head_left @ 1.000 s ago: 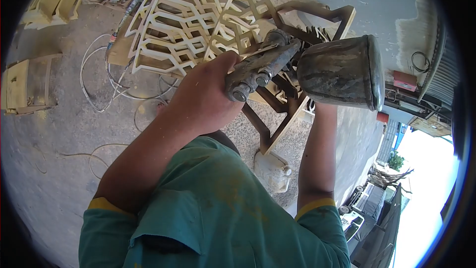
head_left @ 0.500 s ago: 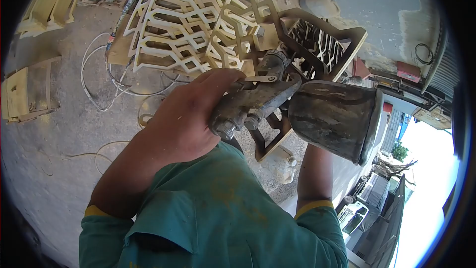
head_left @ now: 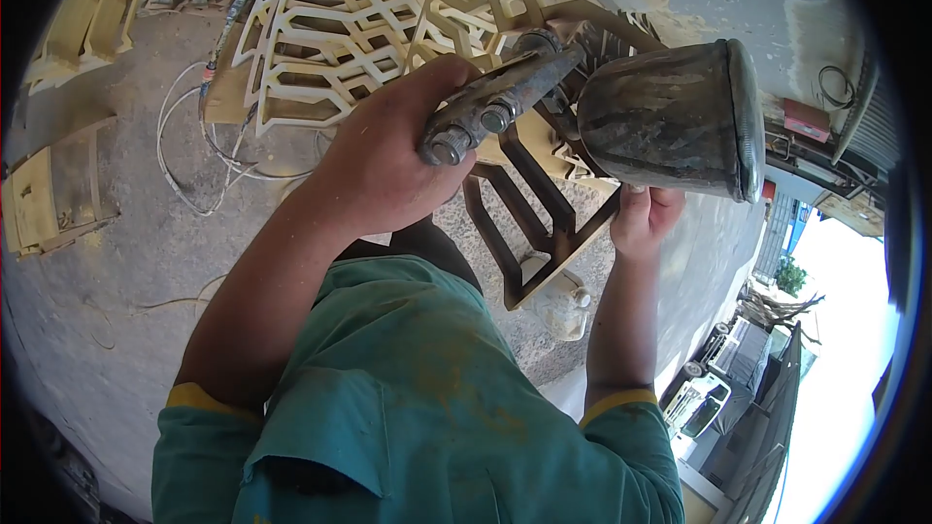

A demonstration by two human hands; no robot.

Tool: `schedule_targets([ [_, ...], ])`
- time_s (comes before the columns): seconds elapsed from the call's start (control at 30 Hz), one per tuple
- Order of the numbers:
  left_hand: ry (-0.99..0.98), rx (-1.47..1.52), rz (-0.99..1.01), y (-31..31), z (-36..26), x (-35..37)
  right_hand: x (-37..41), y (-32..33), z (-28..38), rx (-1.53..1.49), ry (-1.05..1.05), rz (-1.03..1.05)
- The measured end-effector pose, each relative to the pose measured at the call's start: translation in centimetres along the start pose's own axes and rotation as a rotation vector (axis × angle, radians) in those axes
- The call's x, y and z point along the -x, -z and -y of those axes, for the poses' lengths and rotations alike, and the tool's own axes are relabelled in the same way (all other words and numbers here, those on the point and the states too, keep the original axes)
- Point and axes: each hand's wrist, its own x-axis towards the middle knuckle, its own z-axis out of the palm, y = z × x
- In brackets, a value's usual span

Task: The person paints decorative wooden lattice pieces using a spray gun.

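My left hand (head_left: 403, 146) is closed round a paint-stained spray gun (head_left: 515, 102), with two knurled knobs at its near end. A large, smeared metal paint cup (head_left: 665, 116) is fixed to the gun and covers part of the view. Below the cup, my right hand (head_left: 648, 218) grips the edge of a lattice panel (head_left: 560, 243) coated dark brown on this side. The gun's nozzle end lies over the panel, and its tip is hidden. My right fingers are partly hidden behind the cup.
Pale yellow lattice panels (head_left: 320, 49) lie on the floor at the upper left, with more frames (head_left: 83, 29) beyond. A looped hose (head_left: 165, 160) runs beside them. A stained container (head_left: 563, 306) stands below the panel. Vehicles (head_left: 699, 403) are parked at the right.
The spray gun and cup have shifted upward in view, and the gun has tilted. My right hand has come into view below the cup. The dark panel has turned.
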Motion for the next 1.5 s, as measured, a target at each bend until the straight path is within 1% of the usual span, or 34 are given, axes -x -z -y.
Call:
schedule_targets([
  [0.17,0.041,0.072,0.070,-0.8,1.2,-0.8,0.3,0.1,-0.5,-0.034,0.033,-0.034],
  [0.2,0.013,0.062,0.038,-1.1,1.2,-0.9,0.6,0.2,-0.6,-0.034,0.031,-0.033],
  [0.3,-0.079,0.014,-0.054,-2.0,0.8,-0.5,1.4,0.0,-0.6,-0.149,-0.028,-0.110],
  [0.4,-0.160,-0.057,-0.122,-2.5,0.4,0.0,2.1,-0.1,-1.1,-0.195,-0.050,-0.196],
  [0.47,-0.192,-0.088,-0.166,-2.9,0.7,0.1,1.9,0.4,-1.0,-0.115,-0.032,-0.115],
  [0.5,-0.143,-0.025,-0.127,-2.9,0.9,0.2,1.8,0.7,-0.9,-0.076,-0.023,-0.076],
  [0.57,-0.045,0.102,-0.049,-2.8,1.2,0.2,1.7,0.4,-0.7,-0.098,-0.016,-0.078],
  [0.73,-0.013,0.129,-0.027,-2.6,1.5,0.2,1.8,0.9,-0.9,-0.014,-0.006,-0.038],
  [0.8,-0.010,0.122,-0.020,-2.5,1.4,0.2,1.6,0.6,-0.7,-0.032,0.000,-0.050],
  [0.87,-0.023,0.099,-0.016,-2.4,1.3,0.2,2.5,0.5,-1.6,-0.070,-0.005,-0.119],
  [0.9,-0.067,0.092,-0.038,-2.5,1.2,0.2,2.4,0.2,-1.6,-0.088,-0.007,-0.154],
  [0.97,-0.155,0.075,-0.081,-2.7,1.1,0.3,1.5,-0.5,-0.8,0.045,0.058,-0.196],
  [1.17,-0.322,-0.041,-0.157,-2.6,0.8,0.8,1.3,0.1,-1.4,0.082,0.049,-0.124],
  [1.37,-0.087,0.102,-0.023,-2.3,1.6,1.7,1.7,0.9,-1.5,0.158,0.062,-0.057],
  [1.43,-0.074,0.103,-0.021,-2.3,1.7,1.8,1.9,0.9,-1.6,0.201,0.072,-0.052],
  [1.47,-0.067,0.104,-0.021,-2.3,1.7,1.9,1.9,0.7,-1.5,0.067,0.002,-0.111],
  [1.5,-0.101,0.076,-0.041,-2.3,1.6,1.9,1.9,0.5,-1.5,-0.071,-0.059,-0.180],
])
